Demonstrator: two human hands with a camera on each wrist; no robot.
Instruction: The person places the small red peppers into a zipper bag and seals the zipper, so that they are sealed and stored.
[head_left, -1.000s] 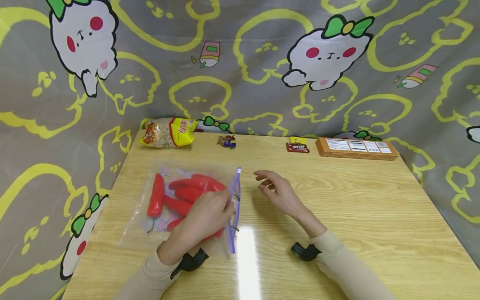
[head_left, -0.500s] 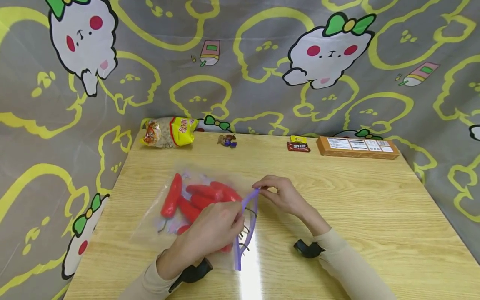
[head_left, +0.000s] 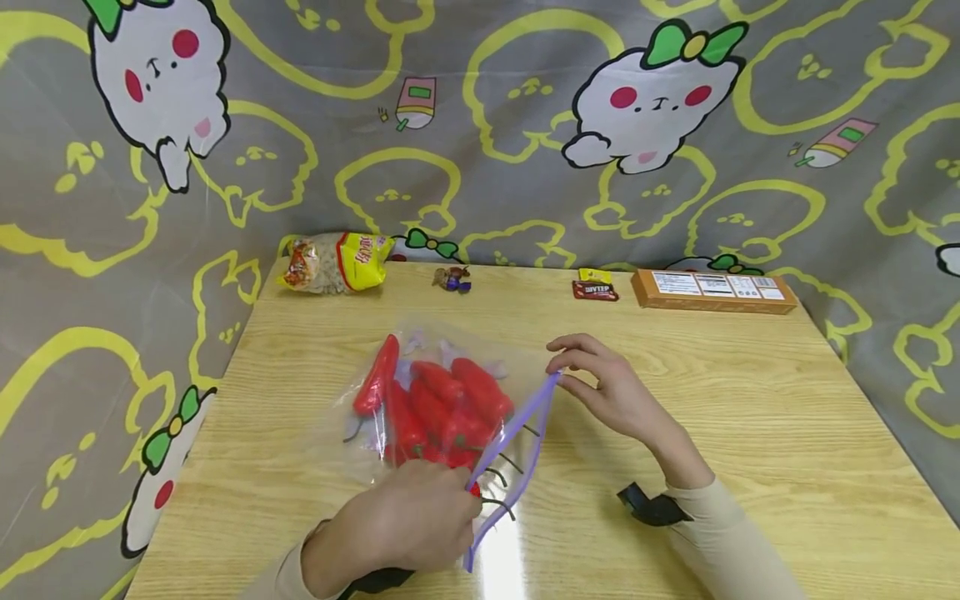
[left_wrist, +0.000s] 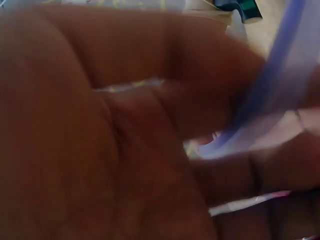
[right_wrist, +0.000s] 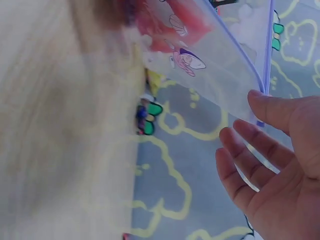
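A clear zip bag holds several red peppers with dark curved stems pointing at its mouth. The purple zip strip stands parted at that mouth. With curled fingers my left hand grips the near part of the mouth; its fingertips are partly hidden. My right hand pinches the far corner of the strip between thumb and finger, its other fingers loosely spread, as the right wrist view of the hand shows. The left wrist view is blurred, filled by the hand and a purple strip.
Along the back of the wooden table lie a yellow snack bag, wrapped candies, a red bar with a yellow one behind, and an orange-brown box. A patterned cloth hangs behind.
My right hand came to the far corner of the zip strip, pinched it and moved right. The bag slid right and its mouth widened. My left hand moved nearer to me.
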